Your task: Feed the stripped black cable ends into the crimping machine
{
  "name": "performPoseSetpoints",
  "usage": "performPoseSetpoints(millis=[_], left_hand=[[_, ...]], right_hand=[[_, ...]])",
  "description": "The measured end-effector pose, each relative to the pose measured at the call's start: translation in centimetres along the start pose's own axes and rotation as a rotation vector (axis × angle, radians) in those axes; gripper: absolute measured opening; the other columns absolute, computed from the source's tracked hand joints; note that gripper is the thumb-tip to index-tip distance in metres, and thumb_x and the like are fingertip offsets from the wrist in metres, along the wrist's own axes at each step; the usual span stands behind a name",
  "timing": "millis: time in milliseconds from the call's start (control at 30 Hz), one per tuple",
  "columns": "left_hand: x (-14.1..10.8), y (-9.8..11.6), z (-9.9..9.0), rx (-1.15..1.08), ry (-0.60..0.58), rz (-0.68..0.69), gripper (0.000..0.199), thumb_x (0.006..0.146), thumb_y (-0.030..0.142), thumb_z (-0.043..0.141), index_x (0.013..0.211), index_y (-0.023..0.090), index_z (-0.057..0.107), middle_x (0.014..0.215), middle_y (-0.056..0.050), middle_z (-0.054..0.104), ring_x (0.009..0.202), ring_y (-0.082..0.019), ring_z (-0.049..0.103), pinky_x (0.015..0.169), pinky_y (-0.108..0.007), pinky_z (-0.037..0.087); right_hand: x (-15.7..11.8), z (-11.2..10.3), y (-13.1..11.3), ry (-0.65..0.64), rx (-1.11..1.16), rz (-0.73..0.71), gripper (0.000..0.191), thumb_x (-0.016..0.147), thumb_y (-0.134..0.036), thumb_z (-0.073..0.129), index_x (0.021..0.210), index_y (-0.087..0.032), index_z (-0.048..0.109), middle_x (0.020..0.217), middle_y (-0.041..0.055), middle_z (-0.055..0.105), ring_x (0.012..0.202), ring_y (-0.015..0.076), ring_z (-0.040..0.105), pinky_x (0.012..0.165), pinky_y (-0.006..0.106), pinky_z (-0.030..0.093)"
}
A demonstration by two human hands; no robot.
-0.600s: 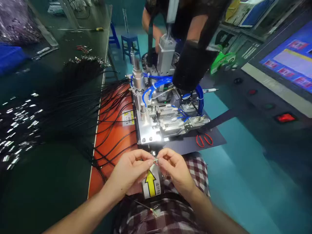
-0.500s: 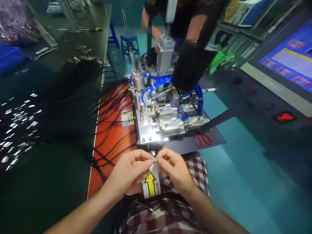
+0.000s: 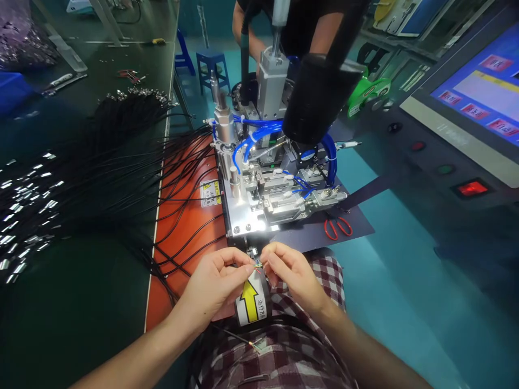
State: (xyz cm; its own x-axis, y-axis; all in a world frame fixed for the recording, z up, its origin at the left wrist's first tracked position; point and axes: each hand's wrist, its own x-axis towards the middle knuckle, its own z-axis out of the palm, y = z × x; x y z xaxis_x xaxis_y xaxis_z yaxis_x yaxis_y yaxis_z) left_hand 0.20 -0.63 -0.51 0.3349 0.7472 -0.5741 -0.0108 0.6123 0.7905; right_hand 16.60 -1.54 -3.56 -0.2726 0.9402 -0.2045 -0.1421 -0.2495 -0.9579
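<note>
Just in front of the machine point(image 3: 247, 216), my two hands meet at a bundle of thin coloured wires point(image 3: 258, 266). My left hand point(image 3: 221, 278) pinches the wires between thumb and forefinger. From the other side, my right hand point(image 3: 290, 270) is closed at their ends, its thumb against the fingers. Green and red strands show between the fingertips; the rest is hidden by the hands. Below them is a label with a yellow arrow point(image 3: 251, 305). Another black cable point(image 3: 233, 335) with bared coloured ends lies over the checked cloth on my lap.
Black cables point(image 3: 121, 140) are heaped on the dark table at left, with several crossing the orange board point(image 3: 174, 224). Red-handled scissors point(image 3: 338, 228) lie right of the machine. A control panel point(image 3: 466, 124) stands at right. Another person's arm point(image 3: 255, 46) is behind the machine.
The view has shifted slightly and become sharper. Both hands stay together at the wires; more of the coloured strands now shows, and my right fingers have lifted a little.
</note>
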Motion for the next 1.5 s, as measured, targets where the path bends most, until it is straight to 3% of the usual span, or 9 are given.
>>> performPoseSetpoints(millis=[233, 400, 667, 1233, 1500], left_hand=[[0.3, -0.1, 0.3, 0.007, 0.053, 0.040, 0.020, 0.072, 0.031, 0.066, 0.074, 0.014, 0.056, 0.038, 0.010, 0.037, 0.035, -0.003, 0.027, 0.037, -0.014, 0.019], [0.2, -0.1, 0.4, -0.011, 0.068, 0.033, 0.020, 0.073, 0.033, 0.066, 0.072, 0.015, 0.056, 0.037, 0.010, 0.037, 0.034, -0.002, 0.026, 0.037, -0.014, 0.019], [0.1, -0.2, 0.7, -0.030, 0.078, -0.024, 0.023, 0.071, 0.036, 0.067, 0.072, 0.017, 0.055, 0.036, 0.011, 0.035, 0.033, -0.003, 0.023, 0.033, -0.013, 0.017], [0.3, -0.5, 0.5, -0.007, 0.099, 0.038, 0.024, 0.072, 0.036, 0.067, 0.072, 0.015, 0.054, 0.036, 0.010, 0.038, 0.035, -0.003, 0.028, 0.037, -0.014, 0.020], [0.1, -0.3, 0.8, -0.018, 0.099, 0.003, 0.022, 0.072, 0.035, 0.066, 0.073, 0.016, 0.055, 0.037, 0.010, 0.039, 0.034, -0.003, 0.026, 0.035, -0.014, 0.020]], right_hand=[[-1.6, 2.1, 0.8, 0.166, -0.137, -0.012, 0.014, 0.081, -0.025, 0.059, 0.071, -0.015, 0.057, 0.062, -0.0034, 0.049, 0.056, 0.0091, 0.041, 0.053, 0.021, 0.036], [-1.0, 1.4, 0.6, 0.150, -0.133, 0.008, 0.016, 0.082, -0.030, 0.058, 0.075, -0.016, 0.058, 0.065, -0.0016, 0.054, 0.054, 0.0099, 0.045, 0.051, 0.022, 0.038], [-0.8, 1.4, 0.1, 0.280, -0.261, -0.091, 0.010, 0.079, -0.023, 0.061, 0.072, -0.016, 0.060, 0.065, -0.0011, 0.057, 0.056, 0.0102, 0.047, 0.052, 0.021, 0.039], [-0.4, 2.2, 0.9, 0.218, 0.073, 0.077, 0.018, 0.076, -0.033, 0.064, 0.074, -0.018, 0.055, 0.058, -0.0050, 0.048, 0.047, 0.0088, 0.043, 0.046, 0.022, 0.036], [-1.1, 2.1, 1.0, 0.253, -0.184, -0.061, 0.012, 0.085, -0.027, 0.055, 0.077, -0.019, 0.054, 0.068, -0.0019, 0.051, 0.059, 0.0110, 0.047, 0.055, 0.023, 0.039]])
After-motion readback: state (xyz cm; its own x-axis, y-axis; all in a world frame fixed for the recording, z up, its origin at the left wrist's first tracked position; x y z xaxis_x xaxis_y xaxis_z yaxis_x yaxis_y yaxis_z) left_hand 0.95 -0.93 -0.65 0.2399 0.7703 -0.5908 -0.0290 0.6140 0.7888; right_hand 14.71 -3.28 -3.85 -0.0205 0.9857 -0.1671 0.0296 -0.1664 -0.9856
